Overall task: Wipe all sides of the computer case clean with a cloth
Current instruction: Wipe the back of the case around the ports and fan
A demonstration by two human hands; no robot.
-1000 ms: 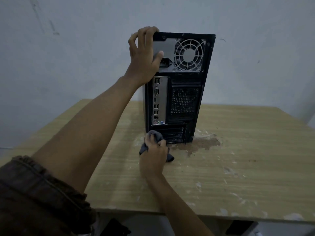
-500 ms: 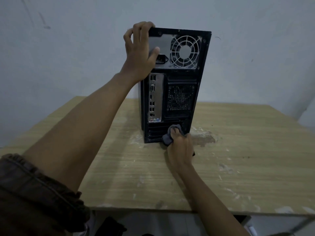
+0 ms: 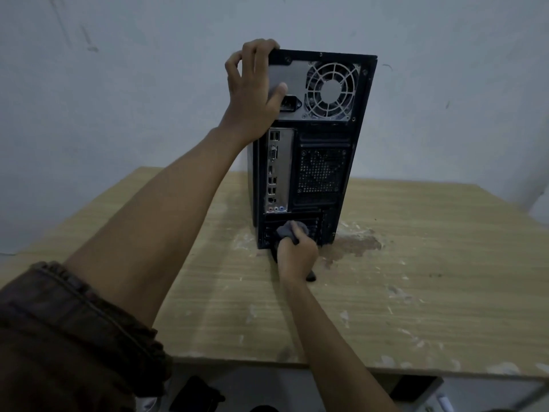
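Computer case (image 3: pixel 312 150) stands upright on the wooden desk (image 3: pixel 416 292), its rear panel facing the person. Left hand (image 3: pixel 252 90) clamps the top left corner to steady it. Right hand (image 3: pixel 297 252), closed around a grey cloth (image 3: pixel 286 230), has slid back from the lower right of the panel toward the middle of the expansion slots. That back-and-forth suggests the bottom strip is being scrubbed; the other sides likely still wait.
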